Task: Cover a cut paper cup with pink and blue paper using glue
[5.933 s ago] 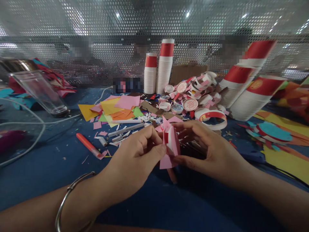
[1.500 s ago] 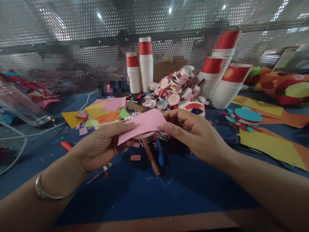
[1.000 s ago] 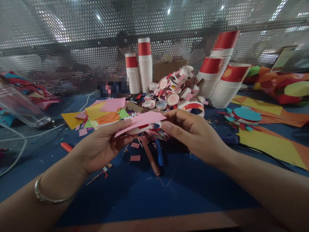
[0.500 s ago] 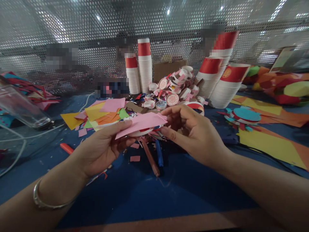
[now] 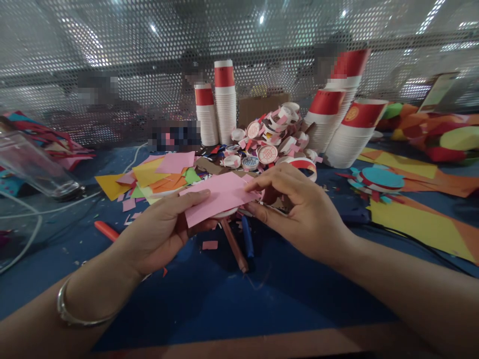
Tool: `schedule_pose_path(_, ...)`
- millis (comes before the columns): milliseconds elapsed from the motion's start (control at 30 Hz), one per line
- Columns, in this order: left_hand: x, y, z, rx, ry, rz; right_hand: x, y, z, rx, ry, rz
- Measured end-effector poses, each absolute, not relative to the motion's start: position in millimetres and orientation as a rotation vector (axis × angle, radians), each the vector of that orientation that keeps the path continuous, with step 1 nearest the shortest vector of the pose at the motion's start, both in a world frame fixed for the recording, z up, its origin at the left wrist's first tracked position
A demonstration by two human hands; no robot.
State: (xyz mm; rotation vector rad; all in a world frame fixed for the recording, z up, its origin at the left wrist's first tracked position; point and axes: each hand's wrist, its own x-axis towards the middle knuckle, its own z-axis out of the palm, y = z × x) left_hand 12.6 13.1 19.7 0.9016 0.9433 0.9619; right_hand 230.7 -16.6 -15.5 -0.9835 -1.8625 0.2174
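A pink paper sheet (image 5: pixel 217 197) is held between my two hands above the blue table. My left hand (image 5: pixel 164 229) pinches its left end, thumb on top and fingers beneath. The thumb and fingers of my right hand (image 5: pixel 303 214) close on the sheet's right end. Under the sheet shows the rim of a white round piece (image 5: pixel 226 214), mostly hidden by the paper. Below, a brown marker (image 5: pixel 235 244) and a blue marker (image 5: pixel 247 237) lie on the table (image 5: pixel 224 304) among pink scraps.
Stacked red-and-white cups (image 5: pixel 225 104) stand behind a heap of cut cup bottoms (image 5: pixel 267 153). Coloured papers (image 5: pixel 149 174) and a red marker (image 5: pixel 107 231) lie left. On the right are a turquoise-topped paper piece (image 5: pixel 381 177) and yellow sheets (image 5: pixel 415 224).
The pink sheet has tilted so more of its upper face shows, covering more of the white piece. My left hand has shifted slightly right, and my right fingers now overlap the sheet's right end.
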Motion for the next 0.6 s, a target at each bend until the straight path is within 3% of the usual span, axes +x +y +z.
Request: schedule_pose_path(600,10.9,9.2,11.0,1.093,0.899,0.895,227.1,-19.2,-18.3,-0.900,-1.984,0.093)
